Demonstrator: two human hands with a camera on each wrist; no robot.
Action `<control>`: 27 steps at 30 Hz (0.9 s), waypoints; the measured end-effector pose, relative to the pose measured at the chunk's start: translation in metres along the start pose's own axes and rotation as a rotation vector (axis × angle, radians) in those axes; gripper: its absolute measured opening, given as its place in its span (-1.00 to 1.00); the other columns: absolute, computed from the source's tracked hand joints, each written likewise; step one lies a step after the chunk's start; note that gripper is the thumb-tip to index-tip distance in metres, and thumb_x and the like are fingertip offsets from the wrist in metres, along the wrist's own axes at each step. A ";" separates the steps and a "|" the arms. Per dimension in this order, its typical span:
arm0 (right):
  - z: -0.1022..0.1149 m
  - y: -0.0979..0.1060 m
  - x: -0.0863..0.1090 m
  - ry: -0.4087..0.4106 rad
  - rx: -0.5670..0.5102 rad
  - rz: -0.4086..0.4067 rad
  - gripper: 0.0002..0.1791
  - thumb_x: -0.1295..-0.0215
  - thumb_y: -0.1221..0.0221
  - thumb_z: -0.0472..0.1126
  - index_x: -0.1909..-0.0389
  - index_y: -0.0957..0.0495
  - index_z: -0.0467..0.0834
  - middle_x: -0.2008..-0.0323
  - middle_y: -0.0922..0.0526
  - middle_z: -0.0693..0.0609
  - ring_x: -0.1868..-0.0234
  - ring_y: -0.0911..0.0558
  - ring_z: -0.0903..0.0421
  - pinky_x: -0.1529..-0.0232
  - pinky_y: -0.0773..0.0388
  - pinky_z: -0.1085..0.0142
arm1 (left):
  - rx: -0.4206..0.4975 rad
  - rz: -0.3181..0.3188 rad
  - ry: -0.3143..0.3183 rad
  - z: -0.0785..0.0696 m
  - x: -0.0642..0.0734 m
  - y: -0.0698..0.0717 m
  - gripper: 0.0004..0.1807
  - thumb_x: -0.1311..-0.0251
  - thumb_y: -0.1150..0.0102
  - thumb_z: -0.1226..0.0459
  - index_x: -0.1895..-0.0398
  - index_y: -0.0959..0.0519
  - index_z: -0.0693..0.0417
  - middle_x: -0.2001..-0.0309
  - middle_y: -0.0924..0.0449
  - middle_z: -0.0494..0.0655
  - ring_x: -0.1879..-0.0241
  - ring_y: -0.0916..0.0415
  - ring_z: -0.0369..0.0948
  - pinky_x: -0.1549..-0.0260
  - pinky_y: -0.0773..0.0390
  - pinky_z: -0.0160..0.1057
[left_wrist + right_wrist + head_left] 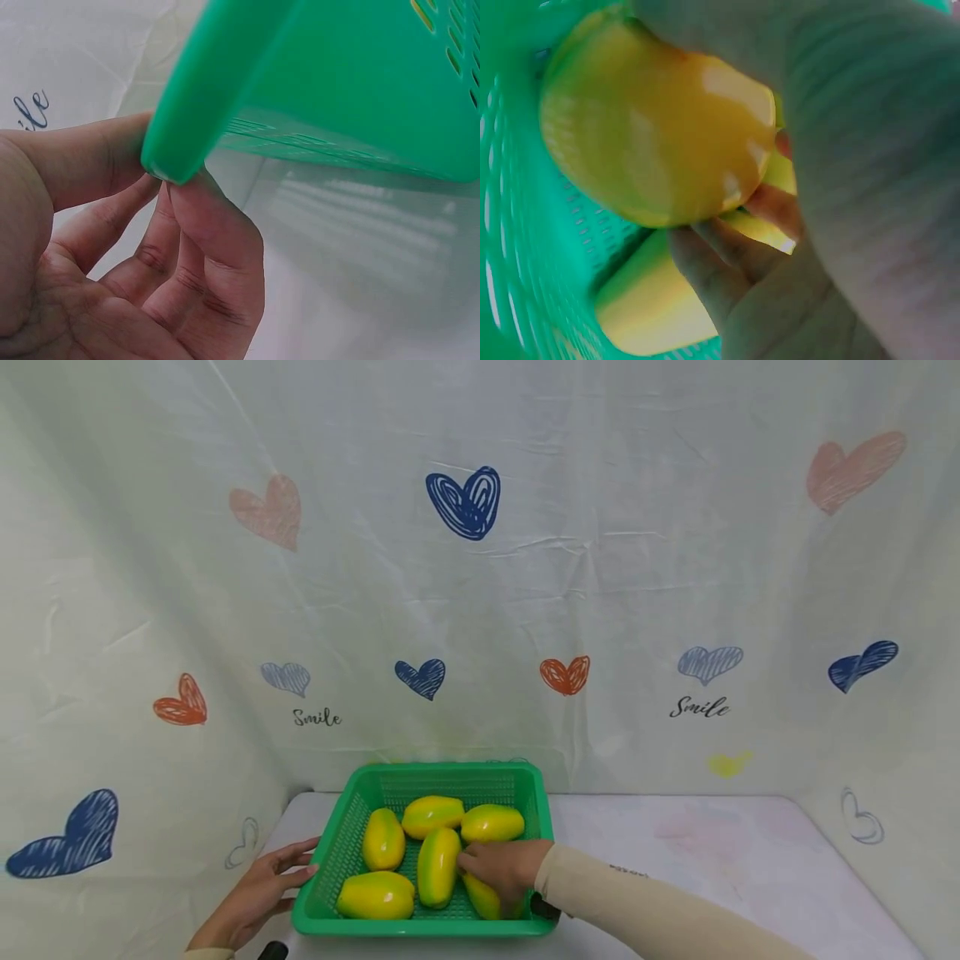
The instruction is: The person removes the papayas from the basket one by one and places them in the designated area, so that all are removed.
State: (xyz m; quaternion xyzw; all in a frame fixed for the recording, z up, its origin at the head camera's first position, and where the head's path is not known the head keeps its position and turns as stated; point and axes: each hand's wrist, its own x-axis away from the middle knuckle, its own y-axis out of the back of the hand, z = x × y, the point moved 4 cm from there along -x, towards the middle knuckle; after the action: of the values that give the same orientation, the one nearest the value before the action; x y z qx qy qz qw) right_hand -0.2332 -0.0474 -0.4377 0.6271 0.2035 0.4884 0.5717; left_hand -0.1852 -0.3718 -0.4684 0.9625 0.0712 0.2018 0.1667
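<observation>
A green plastic basket (420,928) stands on the table and holds several yellow papayas with green streaks. My left hand (258,889) is at the basket's left side; in the left wrist view its thumb and forefinger (217,217) pinch the rim (180,142). Inside the front right corner, my right hand (506,864) grips a papaya (483,900), partly hidden beneath it. The right wrist view shows the fingers (712,270) against the underside of this papaya (660,127). Another papaya (656,300) lies below it there. Just left of the right hand is an upright-lying papaya (437,868).
More papayas lie in the basket: one at front left (377,896), one at left (384,840), and two along the back. The pale table (675,860) extends to the right. A white sheet (480,610) printed with hearts hangs behind and at both sides.
</observation>
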 end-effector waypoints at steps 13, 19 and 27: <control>-0.005 -0.007 0.007 -0.016 0.229 0.070 0.00 0.27 -0.52 -0.07 -0.26 -0.21 0.32 -0.12 -0.25 0.24 0.05 -0.40 0.28 0.29 -0.48 0.41 | -0.001 -0.007 0.004 0.001 0.001 -0.003 -0.30 -0.14 -0.24 0.19 -0.32 -0.23 0.24 -0.05 -0.36 0.26 0.23 -0.48 -0.09 0.29 -0.58 -0.05; -0.006 -0.002 0.014 0.016 0.215 -0.001 -0.02 0.22 -0.48 0.03 -0.29 -0.18 0.32 -0.21 -0.22 0.19 -0.07 -0.37 0.16 0.05 -0.46 0.29 | 0.003 -0.005 0.017 0.002 0.000 -0.005 -0.28 -0.13 -0.24 0.17 -0.32 -0.22 0.23 -0.06 -0.35 0.27 0.24 -0.48 -0.09 0.29 -0.58 -0.06; -0.005 0.017 0.038 0.105 0.270 -0.194 -0.03 0.17 -0.42 0.19 -0.33 -0.18 0.24 -0.28 -0.15 -0.01 -0.23 -0.27 0.01 -0.19 -0.28 0.16 | 0.008 0.004 0.014 0.001 0.001 -0.001 -0.30 -0.16 -0.21 0.20 -0.33 -0.21 0.22 -0.09 -0.32 0.29 0.22 -0.48 -0.08 0.27 -0.58 -0.04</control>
State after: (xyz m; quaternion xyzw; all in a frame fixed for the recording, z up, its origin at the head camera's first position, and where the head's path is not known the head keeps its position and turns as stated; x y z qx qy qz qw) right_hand -0.2261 -0.0184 -0.4082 0.6492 0.3565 0.4310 0.5154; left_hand -0.1840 -0.3713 -0.4688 0.9619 0.0713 0.2084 0.1617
